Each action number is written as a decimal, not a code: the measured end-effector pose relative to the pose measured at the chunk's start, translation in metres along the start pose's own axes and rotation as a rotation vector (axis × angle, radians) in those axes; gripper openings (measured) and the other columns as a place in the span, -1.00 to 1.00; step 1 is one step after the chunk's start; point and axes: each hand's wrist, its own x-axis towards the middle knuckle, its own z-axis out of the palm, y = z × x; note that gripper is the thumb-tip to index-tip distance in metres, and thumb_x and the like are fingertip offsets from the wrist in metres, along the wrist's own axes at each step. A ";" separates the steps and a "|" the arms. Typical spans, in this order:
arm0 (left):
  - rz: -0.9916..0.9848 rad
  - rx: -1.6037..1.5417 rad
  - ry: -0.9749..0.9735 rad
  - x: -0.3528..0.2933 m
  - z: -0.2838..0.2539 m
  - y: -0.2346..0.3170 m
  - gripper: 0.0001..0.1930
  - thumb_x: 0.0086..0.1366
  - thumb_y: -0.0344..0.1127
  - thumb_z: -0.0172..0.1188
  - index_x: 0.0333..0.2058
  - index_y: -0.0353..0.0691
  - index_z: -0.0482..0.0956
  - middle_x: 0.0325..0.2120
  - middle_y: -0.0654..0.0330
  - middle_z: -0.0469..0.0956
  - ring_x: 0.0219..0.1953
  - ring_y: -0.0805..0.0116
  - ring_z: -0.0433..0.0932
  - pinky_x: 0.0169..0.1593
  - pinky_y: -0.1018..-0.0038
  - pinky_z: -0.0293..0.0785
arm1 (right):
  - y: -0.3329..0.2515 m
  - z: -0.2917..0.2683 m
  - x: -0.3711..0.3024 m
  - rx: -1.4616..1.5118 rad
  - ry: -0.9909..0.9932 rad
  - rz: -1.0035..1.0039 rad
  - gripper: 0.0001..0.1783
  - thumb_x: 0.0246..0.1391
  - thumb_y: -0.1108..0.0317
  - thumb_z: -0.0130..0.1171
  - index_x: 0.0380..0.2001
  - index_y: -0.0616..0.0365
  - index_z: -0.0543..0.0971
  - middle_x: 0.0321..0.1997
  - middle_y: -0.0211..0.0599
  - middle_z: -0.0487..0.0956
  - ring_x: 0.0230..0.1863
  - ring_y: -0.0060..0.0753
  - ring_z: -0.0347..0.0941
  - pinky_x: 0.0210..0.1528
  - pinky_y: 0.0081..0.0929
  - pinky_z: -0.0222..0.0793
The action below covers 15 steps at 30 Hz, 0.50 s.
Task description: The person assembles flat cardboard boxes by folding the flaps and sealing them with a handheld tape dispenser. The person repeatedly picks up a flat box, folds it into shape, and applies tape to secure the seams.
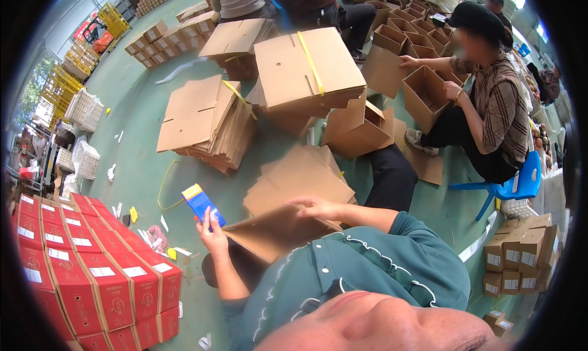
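My left hand [214,236] is closed around a flat-sided blue object with a yellow-orange and white end [205,205]; I cannot make out its exact kind. Its lower end is beside the corner of a partly folded brown cardboard box [269,238] on my lap. Across the far edge of this box lies my right hand [312,208], its fingers and thumb holding the cardboard. Just beyond, flat cardboard sheets [294,182] lie in a loose, fanned pile on the floor. My body hides the lower part of the box.
Flat carton stacks with yellow straps [309,75] [208,115] stand ahead. A folded box [361,127] is near my right knee. Red cartons [98,277] are piled at left. A co-worker on a blue stool [520,176] handles an open box [425,97] at right.
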 end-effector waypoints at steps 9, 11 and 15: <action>0.047 -0.086 -0.224 -0.014 0.019 0.041 -0.34 0.13 -0.14 0.44 0.21 -0.12 0.46 0.00 0.04 0.27 0.06 0.12 0.42 0.11 0.29 0.41 | 0.005 0.019 0.000 0.129 0.474 -0.083 -0.54 0.06 0.38 0.16 0.09 0.08 0.52 0.03 -0.36 0.52 0.00 -0.48 0.43 0.04 -0.43 0.40; 0.058 -0.107 -0.327 -0.013 0.020 0.054 -0.31 0.09 -0.21 0.47 0.22 -0.09 0.44 0.02 0.05 0.27 0.05 0.14 0.44 0.12 0.28 0.43 | -0.006 0.022 0.003 0.195 0.621 -0.148 -0.59 0.02 0.42 0.14 0.00 0.11 0.54 -0.08 -0.40 0.56 -0.07 -0.53 0.43 -0.02 -0.48 0.40; 0.116 -0.037 -0.534 -0.011 0.022 0.081 -0.35 0.06 -0.29 0.47 0.17 -0.11 0.49 0.03 0.03 0.26 0.06 0.12 0.46 0.10 0.31 0.47 | 0.005 0.001 0.008 0.161 0.710 -0.251 -0.71 0.03 0.38 0.13 -0.14 0.14 0.60 -0.18 -0.40 0.57 -0.10 -0.52 0.44 -0.01 -0.49 0.38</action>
